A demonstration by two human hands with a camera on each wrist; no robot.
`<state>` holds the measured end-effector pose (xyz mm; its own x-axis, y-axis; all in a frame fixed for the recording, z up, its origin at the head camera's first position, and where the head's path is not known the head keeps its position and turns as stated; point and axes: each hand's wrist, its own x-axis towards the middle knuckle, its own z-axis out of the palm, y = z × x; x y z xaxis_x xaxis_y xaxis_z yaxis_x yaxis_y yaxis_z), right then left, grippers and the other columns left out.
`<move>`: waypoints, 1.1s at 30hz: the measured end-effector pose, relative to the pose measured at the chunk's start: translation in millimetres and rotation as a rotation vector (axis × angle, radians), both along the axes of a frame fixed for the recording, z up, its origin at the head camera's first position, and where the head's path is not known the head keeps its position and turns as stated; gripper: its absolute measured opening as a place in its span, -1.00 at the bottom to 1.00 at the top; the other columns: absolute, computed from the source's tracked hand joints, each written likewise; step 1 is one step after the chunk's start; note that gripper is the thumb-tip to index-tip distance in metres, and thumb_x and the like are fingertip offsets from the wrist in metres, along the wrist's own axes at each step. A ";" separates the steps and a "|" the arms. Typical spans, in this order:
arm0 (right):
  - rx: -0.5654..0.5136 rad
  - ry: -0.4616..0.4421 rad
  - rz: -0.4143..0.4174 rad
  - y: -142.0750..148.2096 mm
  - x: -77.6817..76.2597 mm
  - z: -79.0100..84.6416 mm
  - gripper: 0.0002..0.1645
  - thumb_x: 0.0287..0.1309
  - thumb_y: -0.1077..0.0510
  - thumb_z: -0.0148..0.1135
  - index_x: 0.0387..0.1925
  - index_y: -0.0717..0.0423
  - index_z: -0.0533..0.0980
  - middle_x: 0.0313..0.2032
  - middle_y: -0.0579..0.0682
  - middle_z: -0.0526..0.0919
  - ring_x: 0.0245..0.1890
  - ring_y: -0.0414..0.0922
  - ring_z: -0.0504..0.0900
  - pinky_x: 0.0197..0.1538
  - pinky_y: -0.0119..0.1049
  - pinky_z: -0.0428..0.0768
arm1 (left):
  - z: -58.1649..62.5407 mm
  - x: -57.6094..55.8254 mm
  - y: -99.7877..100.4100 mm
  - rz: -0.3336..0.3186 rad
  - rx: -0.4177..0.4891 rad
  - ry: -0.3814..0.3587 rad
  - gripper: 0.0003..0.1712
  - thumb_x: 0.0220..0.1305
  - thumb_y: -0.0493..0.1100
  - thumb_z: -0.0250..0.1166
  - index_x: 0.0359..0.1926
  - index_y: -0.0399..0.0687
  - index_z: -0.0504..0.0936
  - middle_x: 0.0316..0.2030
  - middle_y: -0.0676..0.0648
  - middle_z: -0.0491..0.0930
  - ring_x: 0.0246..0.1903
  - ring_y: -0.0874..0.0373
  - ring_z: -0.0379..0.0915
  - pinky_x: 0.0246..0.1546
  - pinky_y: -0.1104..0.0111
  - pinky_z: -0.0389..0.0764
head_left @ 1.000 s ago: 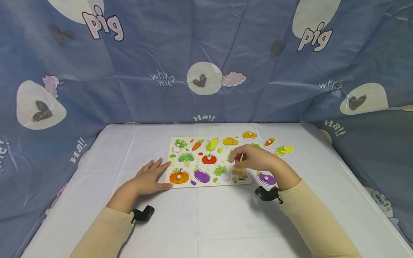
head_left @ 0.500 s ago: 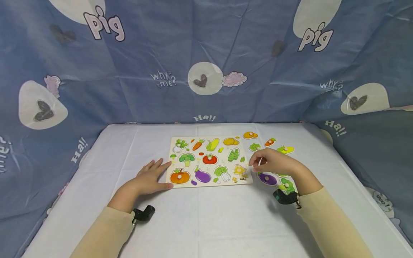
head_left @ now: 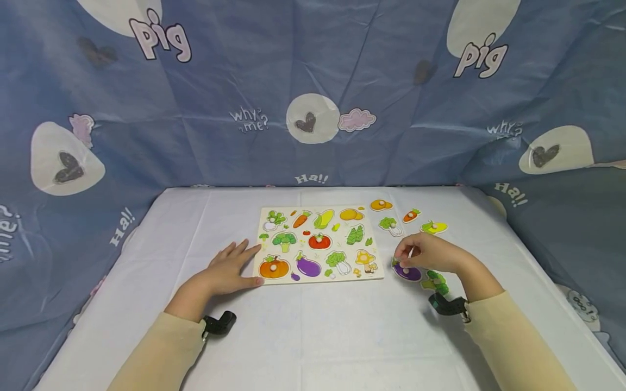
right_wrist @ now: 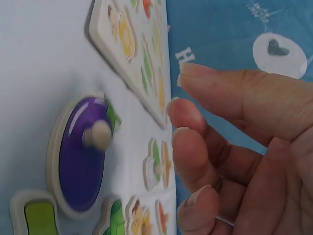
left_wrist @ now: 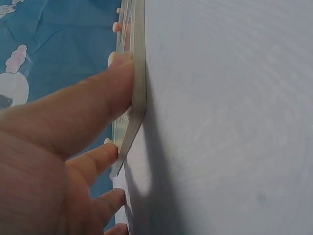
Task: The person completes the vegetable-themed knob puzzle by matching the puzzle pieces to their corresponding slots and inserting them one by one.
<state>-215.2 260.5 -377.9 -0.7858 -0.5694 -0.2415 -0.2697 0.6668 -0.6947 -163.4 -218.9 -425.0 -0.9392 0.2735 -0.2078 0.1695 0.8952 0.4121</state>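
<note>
A vegetable puzzle board (head_left: 310, 280) lies on the table. Knobbed pumpkin (head_left: 274, 267), tomato (head_left: 319, 241) and turnip (head_left: 274, 220) pieces sit in it. My left hand (head_left: 230, 272) rests at its left edge, fingers spread, with the thumb against the near corner; the left wrist view shows this thumb (left_wrist: 115, 90) on the rim. My right hand (head_left: 430, 253) hovers over a loose eggplant piece (head_left: 409, 274). In the right wrist view its fingers are loosely bent, holding nothing, apart from the eggplant's wooden knob (right_wrist: 100, 135).
Right of the board lie loose pieces: potato (head_left: 380, 205), bok choy (head_left: 391, 226), carrot (head_left: 411, 215), corn (head_left: 435, 227) and broccoli (head_left: 437, 283). My right hand partly covers this area. A blue printed cloth (head_left: 313, 157) hangs behind the white table (head_left: 303, 336).
My right hand has moved right, from above the board's right side to above the loose eggplant piece, uncovering the pea and mushroom pictures. The left hand stays at the board's edge.
</note>
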 end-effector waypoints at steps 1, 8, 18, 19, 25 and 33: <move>0.005 -0.001 0.002 2.0 -0.2 -1.4 -0.88 0.18 0.28 0.38 -0.23 0.19 0.63 -0.36 -0.05 0.63 -0.37 -0.09 0.55 -0.32 -0.32 0.58 | -0.3 -0.1 0.0 0.000 0.000 0.000 0.08 0.16 0.37 0.34 0.54 -0.04 0.18 0.52 -0.37 -0.03 0.47 -0.47 -0.26 0.39 -0.33 -0.18; 0.017 -0.058 -0.005 8.6 -2.9 -9.3 -0.87 0.16 0.29 0.39 -0.23 0.21 0.63 -0.36 0.00 0.60 -0.36 -0.12 0.52 -0.30 -0.32 0.56 | -2.7 -1.0 -0.7 -0.001 0.002 0.006 0.08 0.15 0.36 0.35 0.54 -0.04 0.18 0.52 -0.37 -0.03 0.47 -0.46 -0.27 0.40 -0.31 -0.19; 0.034 -0.108 -0.042 5.5 -3.2 -18.5 -0.84 0.13 0.36 0.38 -0.23 0.20 0.60 -0.36 0.01 0.55 -0.31 -0.08 0.48 -0.29 -0.29 0.53 | -1.4 -1.6 -0.9 -0.006 0.008 0.013 0.07 0.16 0.33 0.35 0.53 -0.07 0.19 0.52 -0.39 -0.02 0.47 -0.47 -0.26 0.40 -0.31 -0.19; 0.041 -0.112 -0.047 5.2 -3.1 -19.2 -0.84 0.13 0.36 0.38 -0.23 0.19 0.61 -0.36 0.00 0.55 -0.31 -0.08 0.47 -0.29 -0.29 0.52 | -1.5 -1.7 -0.7 -0.004 0.006 0.012 0.07 0.16 0.33 0.35 0.53 -0.07 0.19 0.52 -0.38 -0.02 0.47 -0.47 -0.26 0.40 -0.31 -0.19; 0.078 -0.118 -0.055 4.3 -2.6 -22.4 -0.83 0.09 0.39 0.39 -0.27 0.18 0.60 -0.39 -0.02 0.51 -0.31 -0.09 0.46 -0.24 -0.26 0.50 | -2.7 -1.5 -0.5 0.001 0.000 0.009 0.08 0.15 0.35 0.35 0.53 -0.06 0.19 0.52 -0.38 -0.02 0.47 -0.46 -0.26 0.40 -0.31 -0.19; 0.102 -0.086 -0.019 2.5 -2.8 -25.7 -0.82 0.09 0.37 0.40 -0.29 0.13 0.58 -0.42 -0.04 0.48 -0.33 -0.11 0.44 -0.28 -0.27 0.47 | -0.4 0.0 0.5 0.007 0.004 0.007 0.07 0.15 0.33 0.36 0.53 -0.07 0.20 0.52 -0.38 -0.02 0.47 -0.47 -0.27 0.40 -0.32 -0.18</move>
<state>-218.0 263.0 -403.6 -0.7700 -0.5241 -0.3639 -0.1992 0.7392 -0.6433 -163.4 -218.5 -425.4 -0.9425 0.2675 -0.2002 0.1660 0.8949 0.4142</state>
